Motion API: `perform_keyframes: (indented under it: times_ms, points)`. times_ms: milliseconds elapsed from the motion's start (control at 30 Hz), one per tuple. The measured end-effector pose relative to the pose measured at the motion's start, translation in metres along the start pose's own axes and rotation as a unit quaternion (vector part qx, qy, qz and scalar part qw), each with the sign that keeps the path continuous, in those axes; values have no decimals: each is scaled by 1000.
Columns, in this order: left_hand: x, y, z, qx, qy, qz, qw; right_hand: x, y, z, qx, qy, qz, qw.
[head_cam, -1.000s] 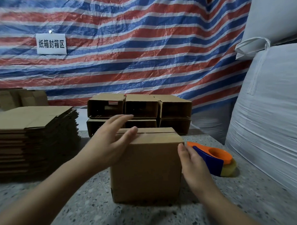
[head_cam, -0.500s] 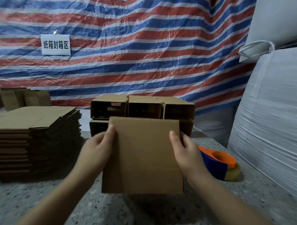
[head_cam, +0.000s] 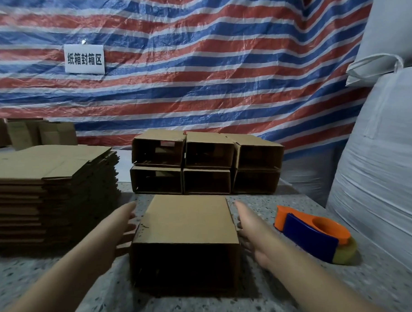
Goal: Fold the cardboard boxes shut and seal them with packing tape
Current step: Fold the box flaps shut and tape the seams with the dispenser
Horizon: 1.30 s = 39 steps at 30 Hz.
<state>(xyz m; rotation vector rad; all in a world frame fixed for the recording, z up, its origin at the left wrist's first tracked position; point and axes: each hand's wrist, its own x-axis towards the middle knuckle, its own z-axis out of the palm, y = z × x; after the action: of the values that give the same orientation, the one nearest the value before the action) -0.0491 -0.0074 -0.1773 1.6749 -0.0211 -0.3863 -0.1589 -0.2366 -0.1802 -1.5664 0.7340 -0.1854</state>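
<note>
A brown cardboard box [head_cam: 186,225] lies on its side on the speckled table [head_cam: 300,291], its dark open end facing me. My left hand [head_cam: 123,226] is flat against its left side, fingers straight. My right hand [head_cam: 253,227] lies along its right side, fingers straight too. An orange and blue tape dispenser [head_cam: 314,236] with a roll of tape rests on the table to the right of my right hand, untouched.
Several open boxes [head_cam: 206,165] are stacked in two rows behind the box. A tall pile of flat cardboard blanks [head_cam: 48,186] fills the left. Big white sacks [head_cam: 385,171] stand at the right. A striped tarp hangs behind.
The box was lifted and tipped over between my hands, then set down on its side with the open end toward me. My head view shifted right.
</note>
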Motion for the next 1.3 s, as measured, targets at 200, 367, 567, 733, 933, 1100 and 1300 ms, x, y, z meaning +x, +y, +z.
perform_keyframes:
  times_ms: [200,367,567,733,933,1100,1300]
  points:
    - [-10,-22,5,27,-15,56,998,-12,29,20,65,-55,-57,995]
    - [19,4,4,-18,45,122,991,8,-10,54,105,-15,-131,986]
    - [84,48,-8,-61,107,113,986,74,-58,87,105,-58,-139,983]
    - [134,47,-6,-25,161,131,978,128,-67,120,91,-72,-110,987]
    - [175,24,-13,2,190,118,975,162,-57,148,70,-58,-83,992]
    - [183,17,-14,3,199,153,968,170,-55,151,75,-55,-86,992]
    - [154,23,-5,87,288,252,920,159,-55,144,70,-35,-105,991]
